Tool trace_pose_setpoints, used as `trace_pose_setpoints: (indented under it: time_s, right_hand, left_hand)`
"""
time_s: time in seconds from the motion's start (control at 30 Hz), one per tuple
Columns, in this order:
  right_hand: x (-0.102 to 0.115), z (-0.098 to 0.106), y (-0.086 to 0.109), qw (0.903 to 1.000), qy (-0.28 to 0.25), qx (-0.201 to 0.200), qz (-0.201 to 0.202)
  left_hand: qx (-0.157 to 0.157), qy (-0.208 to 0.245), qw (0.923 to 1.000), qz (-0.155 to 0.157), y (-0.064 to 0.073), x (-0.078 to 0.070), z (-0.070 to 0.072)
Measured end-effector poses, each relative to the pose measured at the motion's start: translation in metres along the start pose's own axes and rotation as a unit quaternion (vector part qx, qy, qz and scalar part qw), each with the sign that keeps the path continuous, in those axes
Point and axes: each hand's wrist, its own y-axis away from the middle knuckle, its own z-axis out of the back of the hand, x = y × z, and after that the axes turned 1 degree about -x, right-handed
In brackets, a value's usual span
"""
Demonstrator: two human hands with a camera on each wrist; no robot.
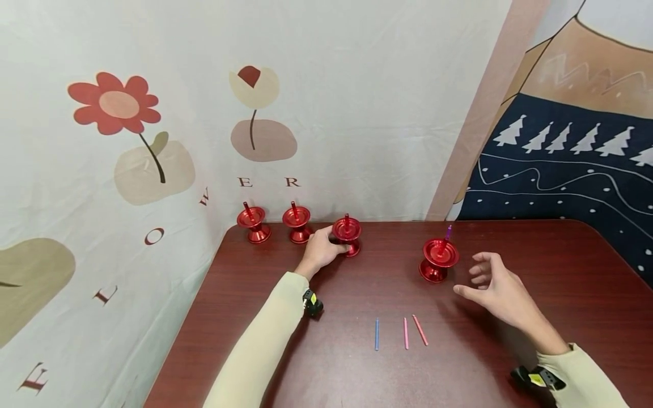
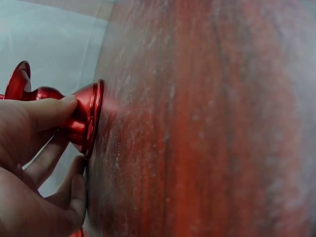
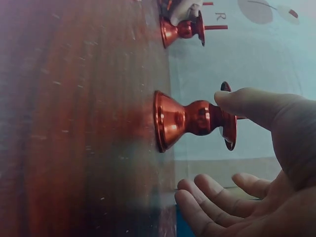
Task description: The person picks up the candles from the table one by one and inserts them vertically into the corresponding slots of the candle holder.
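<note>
My left hand (image 1: 320, 249) grips a red metal candle holder (image 1: 347, 230) low on its body, thumb and fingers around it. In the left wrist view, the thumb presses the holder's flared foot (image 2: 86, 111), which stands on the table. A red stick rises from its dish. To the right stands another red candle holder (image 1: 433, 270) with a thin purple candle (image 1: 449, 232) upright in it. Just right of that holder, my right hand (image 1: 502, 292) hovers with fingers loosely bent and apart. The right wrist view shows a gap between its fingers and the holder (image 3: 170, 121).
Two more red candle holders, one at the corner (image 1: 258, 233) and one beside it (image 1: 300, 234), line the table's back edge. A blue candle (image 1: 377, 334), a pink candle (image 1: 406, 333) and a coral candle (image 1: 420, 330) lie in front. A printed cloth (image 1: 367, 113) hangs behind.
</note>
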Motion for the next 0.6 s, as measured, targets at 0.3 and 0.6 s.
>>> trace_pose_setpoints:
  time_s: [0.3, 0.6]
  right_hand:
    - [0.011, -0.012, 0.017, 0.9976, 0.016, 0.061, 0.031]
    - [0.033, -0.039, 0.027, 0.9871, 0.016, 0.105, 0.120]
  left_hand:
    - [0.018, 0.054, 0.9982, 0.017, 0.003, 0.004, 0.000]
    - [0.030, 0.130, 0.9902, 0.043, 0.018, -0.019, 0.007]
